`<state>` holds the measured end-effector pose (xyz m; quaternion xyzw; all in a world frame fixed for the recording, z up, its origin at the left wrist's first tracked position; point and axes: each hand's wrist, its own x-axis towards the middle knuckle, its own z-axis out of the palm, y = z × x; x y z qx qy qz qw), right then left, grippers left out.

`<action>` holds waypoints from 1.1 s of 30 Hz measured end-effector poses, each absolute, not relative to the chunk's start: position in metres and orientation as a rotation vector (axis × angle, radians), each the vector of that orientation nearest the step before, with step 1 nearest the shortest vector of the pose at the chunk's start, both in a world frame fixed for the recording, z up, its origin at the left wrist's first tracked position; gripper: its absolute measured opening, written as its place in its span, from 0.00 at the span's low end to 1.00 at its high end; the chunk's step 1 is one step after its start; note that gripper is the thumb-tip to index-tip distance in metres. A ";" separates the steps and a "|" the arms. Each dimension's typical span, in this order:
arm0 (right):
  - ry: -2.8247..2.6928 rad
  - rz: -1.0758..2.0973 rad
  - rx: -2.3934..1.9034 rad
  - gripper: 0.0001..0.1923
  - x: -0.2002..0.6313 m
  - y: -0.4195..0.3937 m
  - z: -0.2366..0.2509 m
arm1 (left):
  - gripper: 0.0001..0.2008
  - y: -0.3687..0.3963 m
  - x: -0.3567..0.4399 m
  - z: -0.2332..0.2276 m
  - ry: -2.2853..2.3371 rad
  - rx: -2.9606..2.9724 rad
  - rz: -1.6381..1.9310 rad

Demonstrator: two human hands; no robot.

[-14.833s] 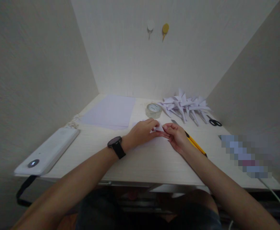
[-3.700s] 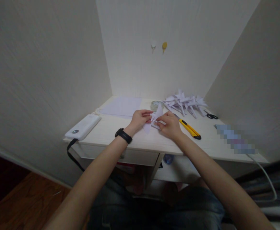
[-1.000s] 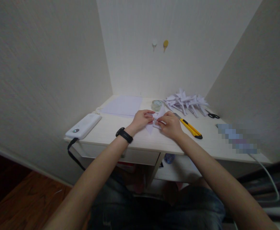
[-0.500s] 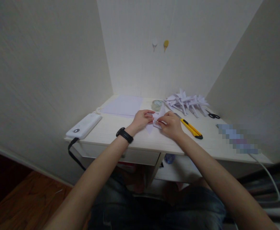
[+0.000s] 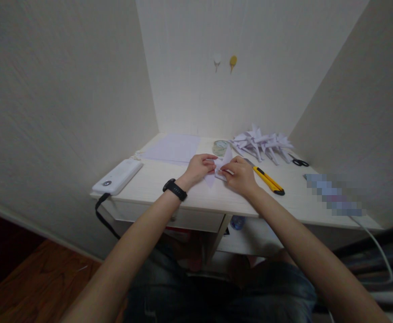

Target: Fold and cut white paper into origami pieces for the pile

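Observation:
Both hands meet over a folded white paper pinwheel (image 5: 227, 154) at the middle of the desk. One pointed blade stands up between the hands, and another points down toward the desk's front edge. My left hand (image 5: 199, 169), with a black watch on its wrist, is closed on the paper's left side. The fingers of my right hand (image 5: 238, 174) pinch its right side. Part of the paper is hidden behind the fingers. Just right of the right hand lies a yellow utility knife (image 5: 267, 180) with its blade out.
White paper sheets (image 5: 172, 148) lie at the back left. A roll of clear tape (image 5: 220, 147) sits behind the hands. Piled folded paper pinwheels (image 5: 262, 144) and black-handled scissors (image 5: 300, 162) are at the back right. A white power bank (image 5: 118, 176) rests at the left edge, a blurred-out object (image 5: 333, 195) at right.

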<state>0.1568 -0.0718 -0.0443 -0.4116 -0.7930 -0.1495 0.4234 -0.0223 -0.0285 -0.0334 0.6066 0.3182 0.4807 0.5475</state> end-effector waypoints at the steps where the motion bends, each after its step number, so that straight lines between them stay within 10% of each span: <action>1: -1.985 -0.380 -1.034 0.06 0.157 -0.071 -0.045 | 0.18 -0.028 -0.022 -0.033 0.754 1.442 1.135; 33: -1.562 0.420 -1.163 0.15 0.156 -0.057 -0.044 | 0.21 -0.028 -0.022 -0.029 0.729 1.671 1.186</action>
